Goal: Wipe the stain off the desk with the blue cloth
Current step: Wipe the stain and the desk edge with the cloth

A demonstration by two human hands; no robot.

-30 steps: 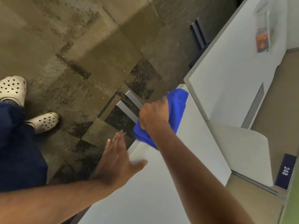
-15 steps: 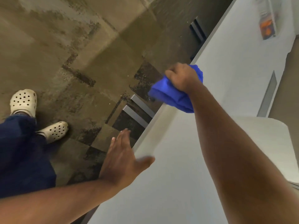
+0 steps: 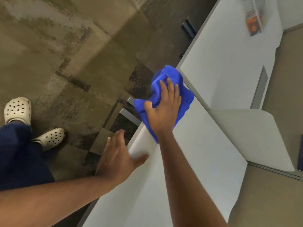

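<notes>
The white desk (image 3: 196,153) runs from the bottom middle up toward the right. A bunched blue cloth (image 3: 165,76) lies at the desk's left edge, near the far end of this desk section. My right hand (image 3: 164,108) presses down on the cloth with its fingers spread over it. My left hand (image 3: 118,154) rests flat and open on the desk's left edge, nearer to me, holding nothing. I see no stain on the bare desk surface; the patch under the cloth is hidden.
A second white desk (image 3: 229,54) adjoins beyond the cloth, with a plastic-wrapped orange item (image 3: 253,22) at its far end. A white divider panel (image 3: 255,131) stands to the right. Brown carpet (image 3: 73,54) and my feet in white clogs (image 3: 49,138) are on the left.
My right hand lifted the cloth up and away half a second ago, and now it is back down at the desk edge with fingers spread on the cloth. The left hand stayed.
</notes>
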